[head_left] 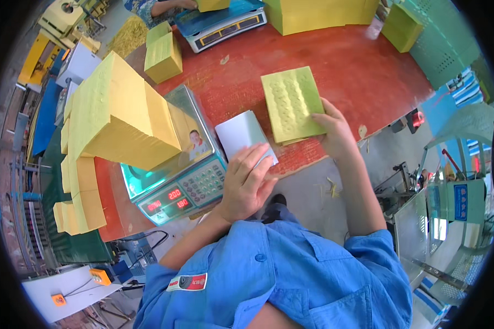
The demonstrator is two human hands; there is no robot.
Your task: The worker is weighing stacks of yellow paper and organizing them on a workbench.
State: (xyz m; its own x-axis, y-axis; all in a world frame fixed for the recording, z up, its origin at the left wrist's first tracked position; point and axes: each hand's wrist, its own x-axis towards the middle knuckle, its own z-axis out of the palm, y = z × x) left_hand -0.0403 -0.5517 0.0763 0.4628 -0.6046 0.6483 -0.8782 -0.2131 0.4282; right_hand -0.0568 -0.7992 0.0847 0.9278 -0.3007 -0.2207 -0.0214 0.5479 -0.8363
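A yellow paper stack (292,101) is held at its right edge by the right hand (335,129), at the near side of the red tabletop (230,82). White sheets (240,132) beside it are partly covered by the left hand (244,186), fingers extended; farther left, a yellow pile (121,115) is carried by a scale (203,183).

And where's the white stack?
In the head view, the white stack lies on the red table, right of the near scale, partly under the left fingers.
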